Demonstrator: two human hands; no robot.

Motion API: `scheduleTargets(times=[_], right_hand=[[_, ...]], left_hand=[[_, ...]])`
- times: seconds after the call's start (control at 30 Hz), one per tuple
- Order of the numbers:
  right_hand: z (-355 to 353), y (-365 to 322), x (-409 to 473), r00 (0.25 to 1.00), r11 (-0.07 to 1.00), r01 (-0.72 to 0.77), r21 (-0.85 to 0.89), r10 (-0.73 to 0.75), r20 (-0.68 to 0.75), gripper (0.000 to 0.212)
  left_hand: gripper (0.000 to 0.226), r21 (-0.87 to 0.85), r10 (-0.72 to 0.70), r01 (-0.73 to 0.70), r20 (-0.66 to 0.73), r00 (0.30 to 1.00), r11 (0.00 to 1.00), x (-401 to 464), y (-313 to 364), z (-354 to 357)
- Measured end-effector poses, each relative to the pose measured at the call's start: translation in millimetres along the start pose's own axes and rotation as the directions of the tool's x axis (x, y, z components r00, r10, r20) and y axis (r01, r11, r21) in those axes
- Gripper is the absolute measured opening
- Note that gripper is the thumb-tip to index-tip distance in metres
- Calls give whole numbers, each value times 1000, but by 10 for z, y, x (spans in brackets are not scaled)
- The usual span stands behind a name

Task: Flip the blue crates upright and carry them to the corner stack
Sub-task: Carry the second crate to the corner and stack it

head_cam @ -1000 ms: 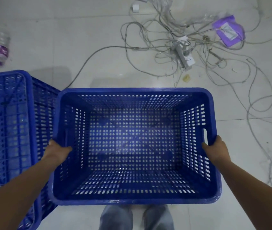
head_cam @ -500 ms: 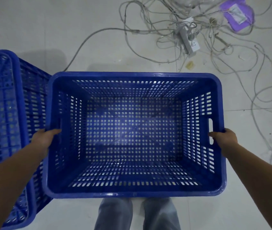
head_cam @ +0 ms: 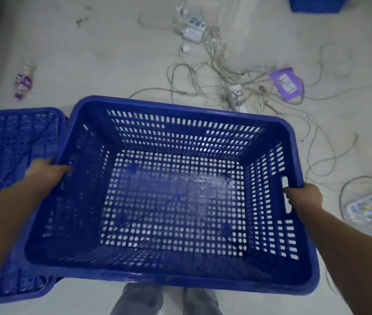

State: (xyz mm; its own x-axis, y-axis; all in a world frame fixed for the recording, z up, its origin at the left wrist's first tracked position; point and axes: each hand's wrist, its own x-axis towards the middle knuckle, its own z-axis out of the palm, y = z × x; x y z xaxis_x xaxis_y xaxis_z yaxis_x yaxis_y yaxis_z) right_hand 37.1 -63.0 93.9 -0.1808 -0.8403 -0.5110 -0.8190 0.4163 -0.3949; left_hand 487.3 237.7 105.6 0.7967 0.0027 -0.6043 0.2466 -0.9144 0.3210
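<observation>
An upright blue perforated crate (head_cam: pixel 180 123) fills the middle of the view, open side up, tilted with its left end higher. My left hand (head_cam: pixel 46 173) grips its left rim. My right hand (head_cam: pixel 303 196) holds the right rim at the handle slot. A second blue crate (head_cam: pixel 10 144) lies upside down on the floor at the left, partly behind my left arm. The edge of another blue crate (head_cam: pixel 314 4) shows at the top right.
A tangle of white cables and a power strip (head_cam: pixel 237 98) covers the floor ahead and to the right. A purple pouch (head_cam: pixel 287 85), a plastic bottle (head_cam: pixel 23 80), a white device (head_cam: pixel 194 28) and plastic packets (head_cam: pixel 366 210) lie around.
The crate has risen and tilted, its left end swinging up and away. The view has lifted, bringing the bottle, more floor and the far crate into sight.
</observation>
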Motion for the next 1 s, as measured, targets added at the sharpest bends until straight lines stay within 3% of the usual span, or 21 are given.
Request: scheduleTargets(times=[0.03,0.13,0.47,0.6,0.77,1.0], right_hand=[[-215,-138,-123,999,999,33,1,-33,8,12],[-937,-544,-632,994,994,112,-15,-112,7,11],[-2834,-1563,-1985,924,929,371,1,-369,-102,15],[-3342,-1914,-2296,879,887,461,0,-457,-133,25],[-3811,-2326,-2549,827,831,556,-11,-555,-93,14],[-3981,-2809,-2776,737,735,667,-121,-675,-41,27]], left_hand=[[25,83,66,-63,-31,997,995,-178,92,-193],[30,168,133,-114,-108,985,979,-777,315,-844],[27,69,316,-309,-285,905,949,-2508,755,-2708],[29,12,326,-340,-317,891,940,-2899,786,-3263],[24,-92,280,-338,-384,880,937,-3365,733,-3770],[17,-198,153,-286,-502,851,938,-4099,205,-4021]])
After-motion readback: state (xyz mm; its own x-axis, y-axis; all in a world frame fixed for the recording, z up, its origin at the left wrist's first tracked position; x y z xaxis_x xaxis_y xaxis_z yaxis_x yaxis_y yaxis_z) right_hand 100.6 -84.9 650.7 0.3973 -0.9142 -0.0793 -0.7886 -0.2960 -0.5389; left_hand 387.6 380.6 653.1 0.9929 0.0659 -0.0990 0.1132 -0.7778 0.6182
